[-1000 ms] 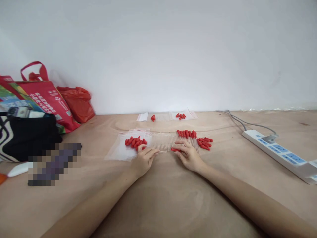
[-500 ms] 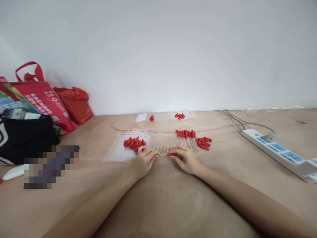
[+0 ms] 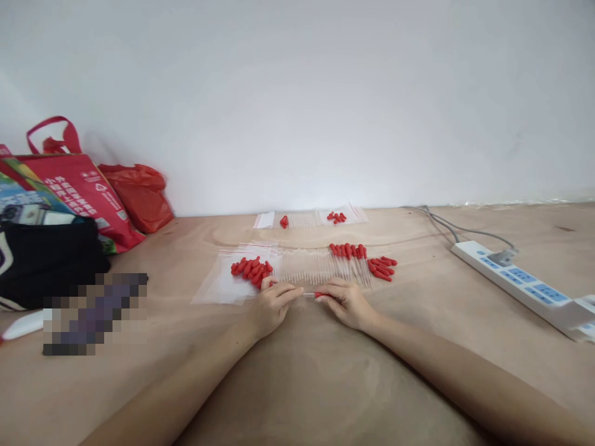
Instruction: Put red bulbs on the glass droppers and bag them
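Note:
Between my hands a thin clear dropper tube (image 3: 309, 295) lies level, just above or on the table. My left hand (image 3: 275, 303) is closed, pinching the tube's left end. The fingers of my right hand (image 3: 346, 301) close round a red rubber bulb (image 3: 318, 295) at the other end; most of it is hidden. Just beyond lies a row of clear tubes (image 3: 307, 266). To its right are several tubes with red bulbs on them (image 3: 348, 251). A heap of loose red bulbs (image 3: 251, 269) rests on clear zip bags (image 3: 216, 285) by my left hand.
More loose red bulbs (image 3: 383, 269) lie right of the row. Farther back are another bag with bulbs (image 3: 356, 215) and more tubes (image 3: 302, 220). A white power strip (image 3: 525, 288) stands at the right; a red shopping bag (image 3: 88, 192) and a black bag (image 3: 51, 263) at the left.
My hands have come slightly closer together, and less of the tube and red bulb shows between them. The left fingers have slid a little to the right.

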